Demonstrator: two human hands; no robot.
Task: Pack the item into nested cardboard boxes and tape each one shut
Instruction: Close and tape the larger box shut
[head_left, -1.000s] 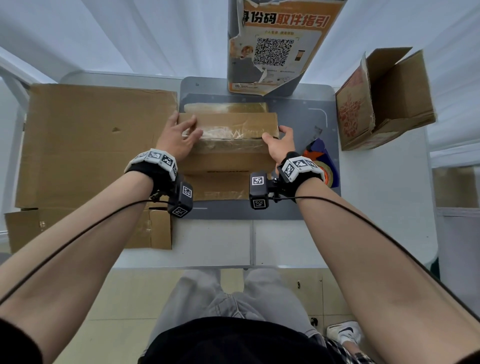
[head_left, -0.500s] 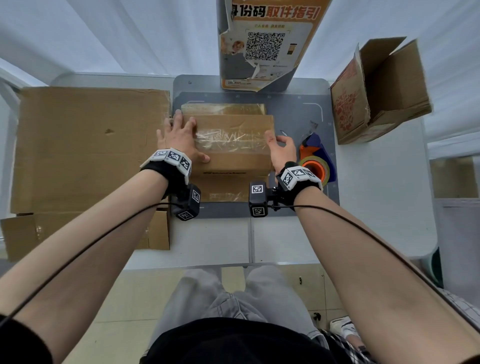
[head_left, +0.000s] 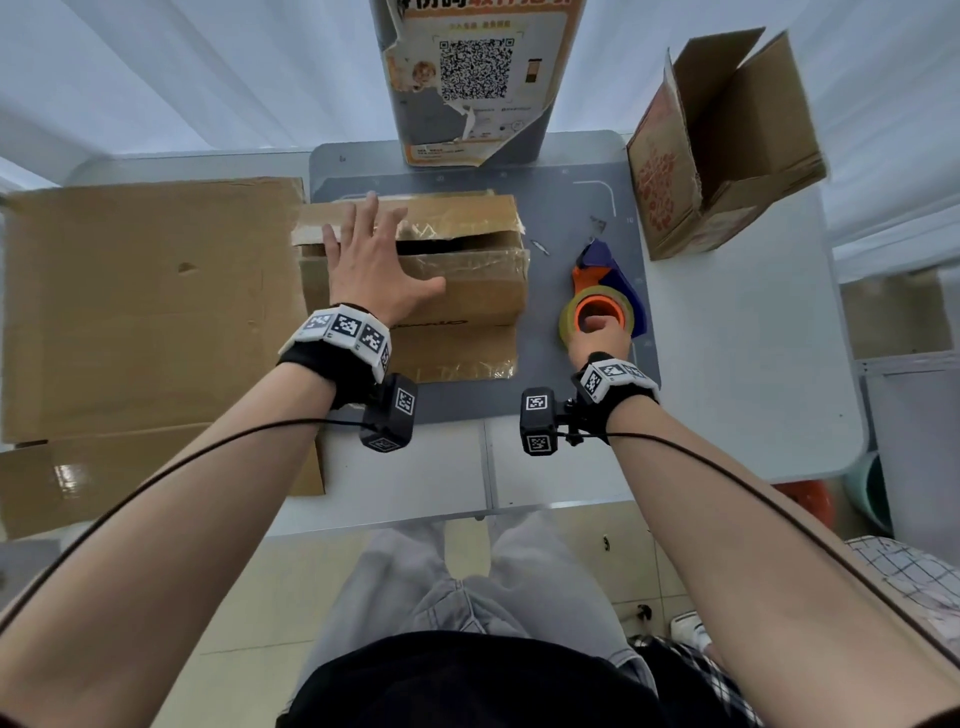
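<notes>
Pressing flat left hand (head_left: 375, 270) on box (head_left: 457, 280) flaps; right hand (head_left: 597, 335) grip clamped on tape dispenser (head_left: 602, 306) beside box.

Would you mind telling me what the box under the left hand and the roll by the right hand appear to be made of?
The box looks like matte brown corrugated cardboard, with glossy clear tape crinkled across its flaps. The tape roll seems to be shiny translucent plastic film wound on an orange core, probably plastic.
</notes>
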